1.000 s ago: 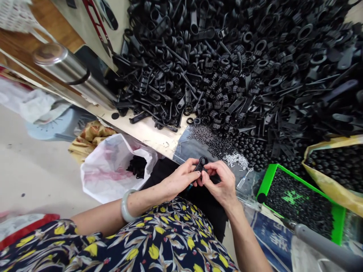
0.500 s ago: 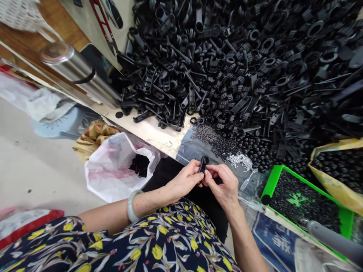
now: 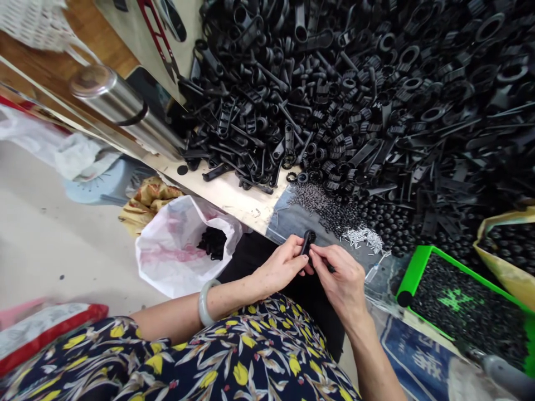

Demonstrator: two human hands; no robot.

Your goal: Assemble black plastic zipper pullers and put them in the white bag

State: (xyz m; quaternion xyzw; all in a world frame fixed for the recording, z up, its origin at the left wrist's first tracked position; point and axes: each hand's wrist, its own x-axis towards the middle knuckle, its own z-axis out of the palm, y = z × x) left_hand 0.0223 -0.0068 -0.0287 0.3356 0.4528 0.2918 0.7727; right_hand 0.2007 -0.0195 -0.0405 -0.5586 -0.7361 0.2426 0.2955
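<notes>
Above my lap, at the table's edge, my left hand (image 3: pixel 284 266) is closed around a small black plastic lever part (image 3: pixel 309 238) with a ring-shaped end pointing up. The fingers of my right hand (image 3: pixel 341 275) are pinched together against the right side of that part; whatever they hold is too small to make out. Just beyond the hands lies a blue-grey mat (image 3: pixel 288 216) with tiny dark pieces (image 3: pixel 311 197) on it. A heap of short silvery pins (image 3: pixel 363 238) and a small clear-handled screwdriver (image 3: pixel 374 269) are to the right of it.
A large pile of black plastic parts (image 3: pixel 334 100) covers the table's back. At right stand a green tray (image 3: pixel 418 273) of small black pieces and a yellow bag (image 3: pixel 501 267). A steel thermos (image 3: pixel 125 106) lies at left; a white bag (image 3: pixel 167 250) hangs open below the edge.
The whole view has shifted slightly, so things appear further right. My right fingertips have moved a little at the lever part; my left hand keeps its hold.
</notes>
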